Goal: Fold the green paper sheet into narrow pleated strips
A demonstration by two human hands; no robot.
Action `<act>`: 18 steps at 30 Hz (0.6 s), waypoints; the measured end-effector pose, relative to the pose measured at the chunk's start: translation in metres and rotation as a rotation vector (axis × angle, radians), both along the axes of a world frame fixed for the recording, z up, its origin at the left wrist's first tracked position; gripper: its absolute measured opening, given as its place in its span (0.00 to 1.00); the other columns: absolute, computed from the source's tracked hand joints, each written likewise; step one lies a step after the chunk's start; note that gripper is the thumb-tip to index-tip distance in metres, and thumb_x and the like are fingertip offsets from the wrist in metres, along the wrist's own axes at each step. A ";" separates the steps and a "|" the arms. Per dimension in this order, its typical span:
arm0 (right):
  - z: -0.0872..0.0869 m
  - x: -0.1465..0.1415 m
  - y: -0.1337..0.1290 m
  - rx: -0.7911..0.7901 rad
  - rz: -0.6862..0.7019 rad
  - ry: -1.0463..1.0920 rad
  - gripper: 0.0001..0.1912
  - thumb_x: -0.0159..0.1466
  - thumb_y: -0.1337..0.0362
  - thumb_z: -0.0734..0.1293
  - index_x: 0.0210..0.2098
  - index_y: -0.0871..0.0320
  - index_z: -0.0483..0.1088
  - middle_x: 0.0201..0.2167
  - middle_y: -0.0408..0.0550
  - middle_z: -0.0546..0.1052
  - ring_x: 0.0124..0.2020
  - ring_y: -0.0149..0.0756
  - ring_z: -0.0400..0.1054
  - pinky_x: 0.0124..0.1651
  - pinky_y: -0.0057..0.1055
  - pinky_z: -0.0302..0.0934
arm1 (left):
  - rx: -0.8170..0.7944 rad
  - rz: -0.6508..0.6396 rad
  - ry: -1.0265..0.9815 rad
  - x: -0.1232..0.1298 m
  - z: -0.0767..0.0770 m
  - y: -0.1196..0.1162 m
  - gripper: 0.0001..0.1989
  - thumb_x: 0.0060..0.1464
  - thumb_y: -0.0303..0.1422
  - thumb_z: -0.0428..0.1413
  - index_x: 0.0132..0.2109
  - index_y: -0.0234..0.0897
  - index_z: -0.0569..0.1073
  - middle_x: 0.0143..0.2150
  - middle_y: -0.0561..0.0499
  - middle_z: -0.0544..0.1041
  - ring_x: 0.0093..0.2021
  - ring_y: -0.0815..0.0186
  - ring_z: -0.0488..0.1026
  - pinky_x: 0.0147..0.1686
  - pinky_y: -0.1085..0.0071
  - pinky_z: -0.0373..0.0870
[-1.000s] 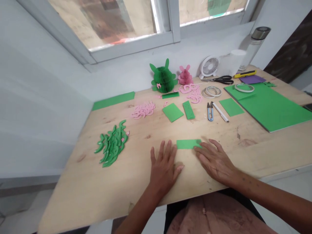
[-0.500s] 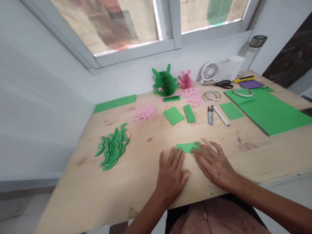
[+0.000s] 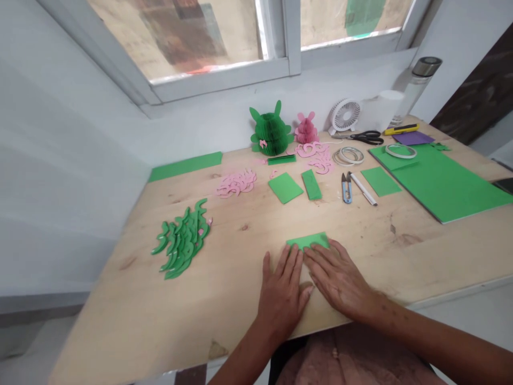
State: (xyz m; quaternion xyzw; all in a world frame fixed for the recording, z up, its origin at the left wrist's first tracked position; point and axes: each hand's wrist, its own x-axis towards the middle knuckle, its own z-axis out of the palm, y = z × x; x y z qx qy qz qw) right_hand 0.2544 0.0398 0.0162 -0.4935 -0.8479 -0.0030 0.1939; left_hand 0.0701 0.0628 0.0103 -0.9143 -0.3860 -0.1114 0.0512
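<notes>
A narrow green paper strip (image 3: 308, 240) lies flat on the wooden table in front of me. The fingertips of my left hand (image 3: 281, 291) rest on its near left edge, fingers stretched out. My right hand (image 3: 340, 278) lies flat too, its fingers across the strip's near and right part, close beside the left fingers. The lower edge of the strip is partly covered by both hands. Beyond it lie a green paper square (image 3: 285, 187) and a smaller folded green piece (image 3: 311, 185).
Green curved cut-outs (image 3: 183, 240) are heaped on the left, pink cut-outs (image 3: 237, 183) behind them. Blue thread snips (image 3: 347, 188), a white pen (image 3: 363, 189), tape rolls (image 3: 348, 156), black scissors (image 3: 366, 137) and a large green sheet (image 3: 444, 184) are on the right. A green paper figure (image 3: 271, 133) stands by the wall.
My right hand has slid left along the strip, toward my left hand. The strip is slightly more tilted. My left hand has stayed nearly in place.
</notes>
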 end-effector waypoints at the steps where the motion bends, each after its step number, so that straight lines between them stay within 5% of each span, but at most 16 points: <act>1: 0.000 0.000 -0.001 0.002 -0.005 0.001 0.18 0.68 0.67 0.56 0.55 0.61 0.66 0.55 0.52 0.71 0.58 0.45 0.60 0.64 0.52 0.44 | -0.005 -0.006 0.003 0.000 0.000 0.001 0.27 0.62 0.43 0.43 0.62 0.32 0.62 0.66 0.45 0.61 0.68 0.56 0.48 0.65 0.46 0.34; 18: 0.008 0.008 0.037 0.017 -0.013 -0.034 0.17 0.68 0.65 0.54 0.52 0.57 0.69 0.52 0.50 0.73 0.56 0.43 0.62 0.64 0.50 0.45 | -0.010 0.086 -0.034 0.010 0.000 0.012 0.25 0.62 0.39 0.42 0.62 0.33 0.62 0.65 0.43 0.62 0.67 0.55 0.51 0.64 0.45 0.39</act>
